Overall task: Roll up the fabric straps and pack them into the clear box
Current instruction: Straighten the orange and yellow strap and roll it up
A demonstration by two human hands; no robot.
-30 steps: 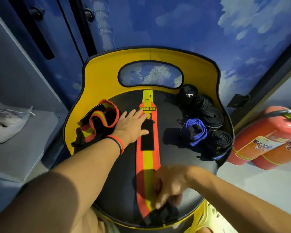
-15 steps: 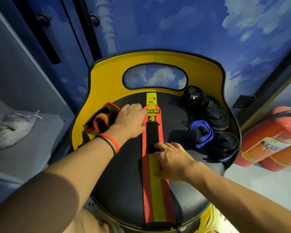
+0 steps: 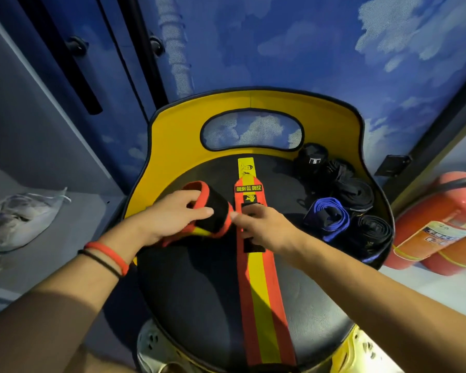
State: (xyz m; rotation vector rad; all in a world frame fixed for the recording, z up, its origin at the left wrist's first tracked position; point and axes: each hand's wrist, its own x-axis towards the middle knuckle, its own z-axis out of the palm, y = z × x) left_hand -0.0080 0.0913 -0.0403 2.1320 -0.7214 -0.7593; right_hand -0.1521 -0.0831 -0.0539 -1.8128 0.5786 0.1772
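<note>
Our left hand (image 3: 170, 220) curled its fingers round the bunched strap (image 3: 216, 214). Our right hand (image 3: 264, 228) pressed close-set fingers on the flat strap (image 3: 257, 292).

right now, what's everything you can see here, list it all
flat strap: one, red with a yellow stripe, laid along the seat's middle
bunched strap: one, red, yellow and black, in the left hand
blue roll: one, blue, seat's right side
black rolls: at least three, black, by the blue roll
chair: one, yellow back, black seat
fire extinguishers: two, red, floor at right
plastic bag: one, clear, grey shelf at left
clear box: none in view
wristbands: two, red and black, left wrist
left hand: grips the bunched strap
right hand: rests on the flat strap
</note>
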